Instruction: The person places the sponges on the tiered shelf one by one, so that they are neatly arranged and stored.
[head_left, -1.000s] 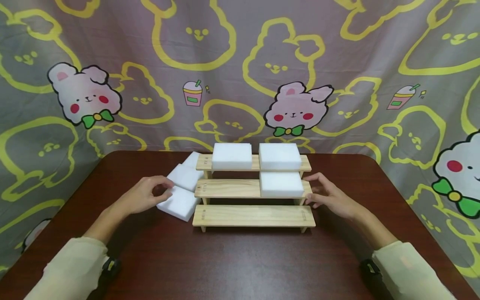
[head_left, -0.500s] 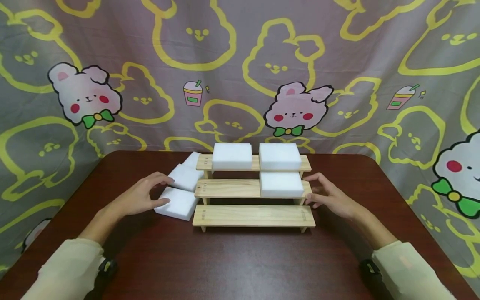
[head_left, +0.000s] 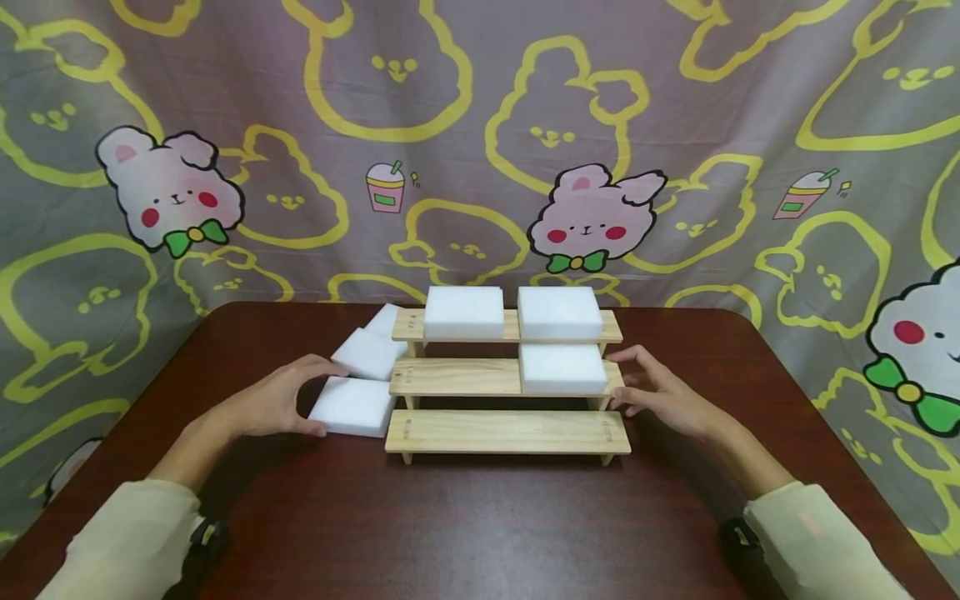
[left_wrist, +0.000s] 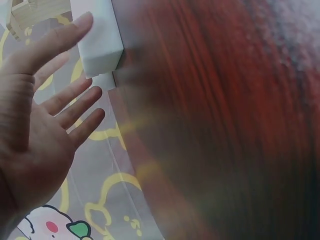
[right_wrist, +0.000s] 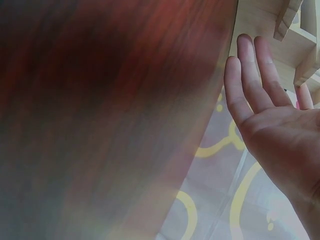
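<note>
In the head view my left hand (head_left: 273, 398) spans the left end of a white foam block (head_left: 352, 407) lying on the table. Its thumb is at the block's near corner and the index finger at the far edge. In the left wrist view the thumb overlaps the block (left_wrist: 100, 40), while the other fingers (left_wrist: 82, 107) stay fairly straight. My right hand (head_left: 663, 400) is at the right end of a three-tier wooden shelf (head_left: 457, 379), its fingertips at the middle tier's end. From the right wrist, its fingers (right_wrist: 250, 75) look extended beside the wood.
Behind the left block, more white foam blocks (head_left: 369, 354) lie beside the shelf. Two foam blocks (head_left: 465, 312) sit on the top tier, and a foam block (head_left: 562, 369) is on the middle tier's right side. A patterned curtain (head_left: 450, 150) hangs behind the dark table (head_left: 480, 533).
My left thumb has come off the foam block's top to its near-left corner, and the block has turned squarer to the shelf. My right hand stays in place.
</note>
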